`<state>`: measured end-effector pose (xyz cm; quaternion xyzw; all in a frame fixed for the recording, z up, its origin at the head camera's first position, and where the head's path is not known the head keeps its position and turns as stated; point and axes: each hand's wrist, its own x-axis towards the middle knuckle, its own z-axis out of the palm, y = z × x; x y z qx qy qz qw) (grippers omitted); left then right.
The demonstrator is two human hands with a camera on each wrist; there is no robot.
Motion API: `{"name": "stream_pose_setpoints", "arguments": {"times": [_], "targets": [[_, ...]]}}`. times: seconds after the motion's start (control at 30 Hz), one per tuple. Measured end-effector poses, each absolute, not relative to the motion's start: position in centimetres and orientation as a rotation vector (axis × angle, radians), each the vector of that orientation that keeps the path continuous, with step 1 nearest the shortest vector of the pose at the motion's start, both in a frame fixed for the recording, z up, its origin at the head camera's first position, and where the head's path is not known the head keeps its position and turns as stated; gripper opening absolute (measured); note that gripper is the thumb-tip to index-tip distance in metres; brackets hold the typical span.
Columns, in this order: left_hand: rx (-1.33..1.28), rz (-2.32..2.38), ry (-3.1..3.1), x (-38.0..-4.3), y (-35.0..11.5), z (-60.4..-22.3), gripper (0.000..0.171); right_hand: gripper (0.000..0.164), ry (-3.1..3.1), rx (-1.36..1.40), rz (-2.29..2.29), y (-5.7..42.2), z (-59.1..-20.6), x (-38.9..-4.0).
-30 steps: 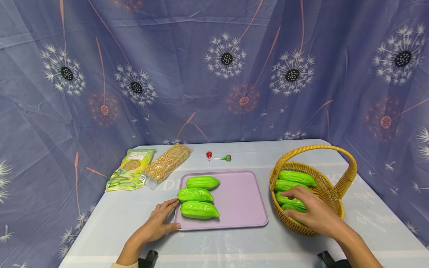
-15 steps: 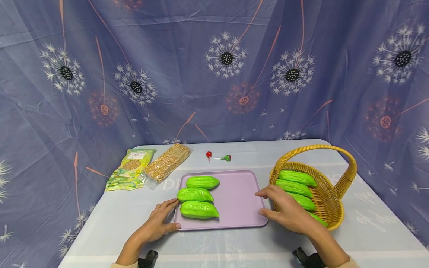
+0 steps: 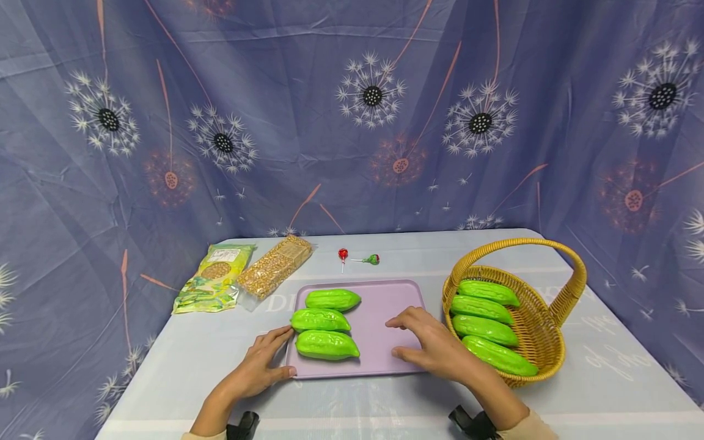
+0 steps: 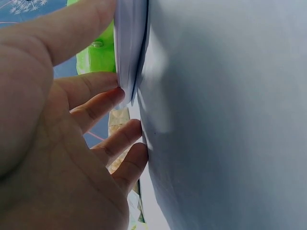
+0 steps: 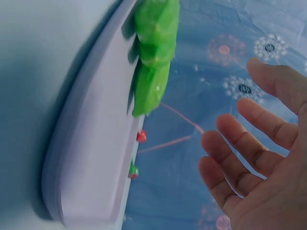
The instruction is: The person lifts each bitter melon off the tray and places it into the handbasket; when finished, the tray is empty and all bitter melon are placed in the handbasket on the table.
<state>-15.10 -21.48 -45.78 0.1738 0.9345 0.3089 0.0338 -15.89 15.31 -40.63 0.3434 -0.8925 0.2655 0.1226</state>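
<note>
Over the purple tray (image 3: 385,362), the right hand (image 3: 434,347) is hovering, its grip wide; three green gourds (image 3: 323,320) are lying there, to its left, while the relaxed left hand (image 3: 257,364) is touching the tray's edge.

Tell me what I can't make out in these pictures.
Head: print on the yellow bag, too small.
Head: lower right corner of the purple tray, behind the right grip.
Head: floor of the basket under the green vegetables, which cover it.
Left wrist: part of a green vegetable, behind the left grip.
Right wrist: red lollipop details, blurred.
</note>
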Motion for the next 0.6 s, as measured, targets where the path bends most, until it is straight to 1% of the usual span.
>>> {"name": "stream_pose_setpoints", "arguments": {"times": [0.23, 0.6], "targets": [[0.537, 0.949, 2.876, -15.1, -21.5, -45.8, 0.078, 0.04, -2.582, 1.072, 0.79, 12.8, -41.1, -16.0], [0.518, 0.955, 2.872, -15.1, -21.4, -45.7, 0.078, 0.043, -2.628, 1.077, 0.778, 9.1, -42.3, -16.4]]}}
